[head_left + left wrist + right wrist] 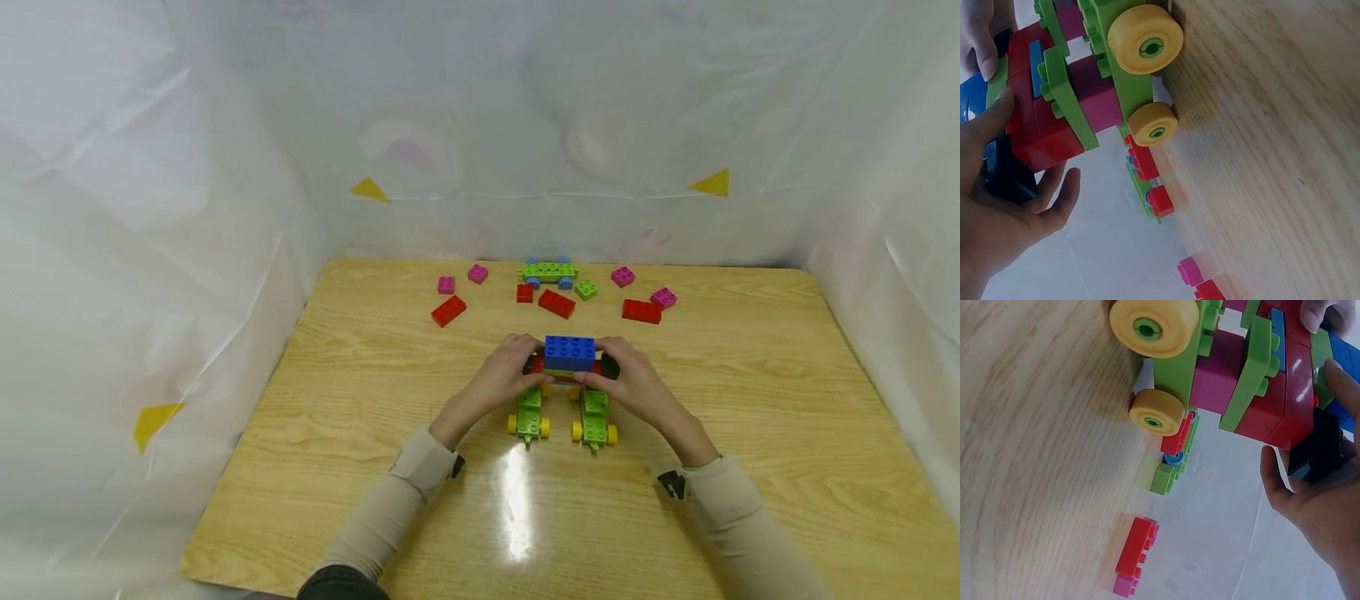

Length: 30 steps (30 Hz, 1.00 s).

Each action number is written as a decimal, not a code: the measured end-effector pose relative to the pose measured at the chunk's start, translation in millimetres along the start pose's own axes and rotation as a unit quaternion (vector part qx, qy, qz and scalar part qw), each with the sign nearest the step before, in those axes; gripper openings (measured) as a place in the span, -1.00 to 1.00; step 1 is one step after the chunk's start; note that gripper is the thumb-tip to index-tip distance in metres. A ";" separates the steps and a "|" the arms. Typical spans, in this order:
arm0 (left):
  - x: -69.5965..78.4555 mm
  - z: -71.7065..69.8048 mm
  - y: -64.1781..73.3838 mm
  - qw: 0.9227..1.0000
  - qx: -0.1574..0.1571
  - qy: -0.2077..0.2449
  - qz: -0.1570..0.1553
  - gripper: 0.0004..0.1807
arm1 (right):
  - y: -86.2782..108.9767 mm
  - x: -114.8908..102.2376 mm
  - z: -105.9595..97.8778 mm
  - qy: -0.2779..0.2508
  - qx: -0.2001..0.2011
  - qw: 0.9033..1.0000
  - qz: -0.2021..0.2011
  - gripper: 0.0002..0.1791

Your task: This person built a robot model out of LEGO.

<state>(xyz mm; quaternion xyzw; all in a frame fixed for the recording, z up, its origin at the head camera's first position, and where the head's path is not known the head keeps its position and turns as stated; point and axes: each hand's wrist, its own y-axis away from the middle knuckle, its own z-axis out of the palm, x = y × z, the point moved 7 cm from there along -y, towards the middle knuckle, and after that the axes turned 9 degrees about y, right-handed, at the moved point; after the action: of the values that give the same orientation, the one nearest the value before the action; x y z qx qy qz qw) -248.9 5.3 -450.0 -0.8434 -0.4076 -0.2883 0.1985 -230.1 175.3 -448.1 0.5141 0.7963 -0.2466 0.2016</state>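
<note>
Brick build (1029, 119): the red span rests across two separate wheeled legs, so I'd worry that an uneven press from either side could pop a leg loose or tip the lot.
Yellow wheels (1145, 39): a sideways nudge might roll one leg away from the other and strain the joints.
Black pieces (1316, 447): one at each end; lifting by these alone could pull them off.
Colours and layers: a studded blue brick (570, 352) on top, green below it, then glossy red bricks, a blue strip, green plates, pink blocks (1099, 94) and green wheeled bases; it looks level from here.
Place: in front of the person, wheels down at the wooden surface (360, 392); I can't tell whether every wheel touches.
Left grip (508, 367): curled round the build's left end, thumb on the near side.
Right grip (633, 379): holding the right end the same way.
Farther back: a green base with blue wheels (547, 271), with loose red pieces (557, 304) and pink pieces (477, 273) scattered about it.
</note>
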 end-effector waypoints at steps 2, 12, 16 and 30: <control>0.0 0.5 0.4 1.000 -0.001 0.003 0.001 -0.51 | 0.3 0.1 -0.1 0.002 0.003 1.000 -0.002 -0.50; -1.1 0.8 1.3 1.000 0.003 0.005 0.000 -0.52 | 1.2 0.2 -2.5 0.004 -0.004 1.000 -0.004 -0.47; -0.2 0.8 0.6 1.000 0.002 0.002 0.005 -0.51 | 1.1 5.5 -14.2 -0.011 0.001 1.000 -0.001 -0.50; -0.5 1.8 0.4 1.000 -0.009 0.000 -0.004 -0.51 | -37.8 85.4 -59.9 0.080 0.074 0.994 0.031 -0.60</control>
<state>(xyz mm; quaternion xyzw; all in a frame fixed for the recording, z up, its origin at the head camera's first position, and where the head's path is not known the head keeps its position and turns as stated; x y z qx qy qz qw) -248.3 5.8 -451.7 -0.8436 -0.4083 -0.2923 0.1900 -302.2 259.4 -442.5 0.5699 0.7734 -0.2564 0.1063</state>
